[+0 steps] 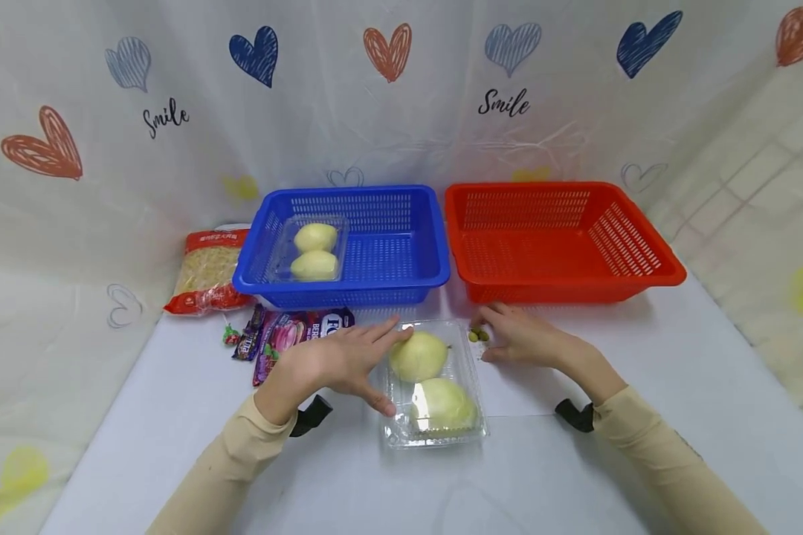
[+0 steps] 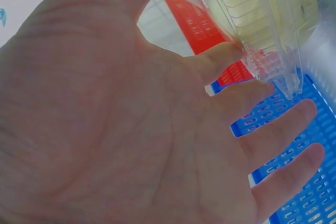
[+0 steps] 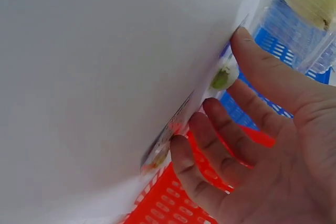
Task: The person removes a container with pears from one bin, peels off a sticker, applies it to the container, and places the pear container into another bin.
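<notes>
Clear rectangular plastic box (image 1: 460, 364) of two pale-yellow round fruits (image 1: 444, 407): locate between white table's (image 1: 508, 483) side edges, lengthwise front-to-back, right of nearer, outspread, released left hand (image 1: 337, 362), left of right hand (image 1: 525, 338), grip indeterminable, at small green-printed packet (image 1: 484, 336).

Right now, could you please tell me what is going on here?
A person's left hand is spread at the left side of a fruit box. The right hand is at a small packet to the box's right; whether it grips is unclear. A second box sits in the blue basket.
</notes>
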`<state>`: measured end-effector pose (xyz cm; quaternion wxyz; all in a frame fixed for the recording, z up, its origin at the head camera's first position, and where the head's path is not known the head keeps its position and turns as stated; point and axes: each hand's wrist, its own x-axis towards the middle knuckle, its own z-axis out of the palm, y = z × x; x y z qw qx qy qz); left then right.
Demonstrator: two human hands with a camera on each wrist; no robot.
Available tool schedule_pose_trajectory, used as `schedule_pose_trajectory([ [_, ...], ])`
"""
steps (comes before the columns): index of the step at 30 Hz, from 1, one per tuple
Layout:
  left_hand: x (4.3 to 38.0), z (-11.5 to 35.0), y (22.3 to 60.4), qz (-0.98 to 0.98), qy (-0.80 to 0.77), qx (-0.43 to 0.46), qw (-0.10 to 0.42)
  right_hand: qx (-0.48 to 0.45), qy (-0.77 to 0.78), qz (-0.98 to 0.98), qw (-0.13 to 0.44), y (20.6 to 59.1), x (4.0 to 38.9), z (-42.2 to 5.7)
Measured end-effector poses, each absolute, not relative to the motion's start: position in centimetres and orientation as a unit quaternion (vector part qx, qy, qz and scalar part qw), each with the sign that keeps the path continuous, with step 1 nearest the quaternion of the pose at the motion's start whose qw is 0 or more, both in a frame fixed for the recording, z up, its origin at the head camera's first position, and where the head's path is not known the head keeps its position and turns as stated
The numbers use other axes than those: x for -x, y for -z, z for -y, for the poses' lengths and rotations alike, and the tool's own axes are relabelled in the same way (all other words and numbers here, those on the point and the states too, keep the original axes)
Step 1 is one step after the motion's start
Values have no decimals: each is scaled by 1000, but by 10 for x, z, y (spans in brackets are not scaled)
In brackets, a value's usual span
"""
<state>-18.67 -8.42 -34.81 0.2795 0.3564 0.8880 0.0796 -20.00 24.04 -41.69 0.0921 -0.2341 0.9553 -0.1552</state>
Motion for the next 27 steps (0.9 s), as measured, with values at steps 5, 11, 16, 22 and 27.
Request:
schedule_pose_trajectory([
  [5,187,81,343,-889,-81,-352,281,230,175,-953,88,411,201,-242],
  [11,187,81,344,-888,-83,-354,283,248,198,-945,81,413,198,-245],
  [16,187,81,345,-884,-81,-356,292,276,222,-933,67,415,199,-248],
  [22,164,76,340,-909,-53,-329,250,287,256,-918,94,414,200,-251],
  [27,136,56,344,-949,9,-279,148,294,258,-913,112,405,204,-253],
])
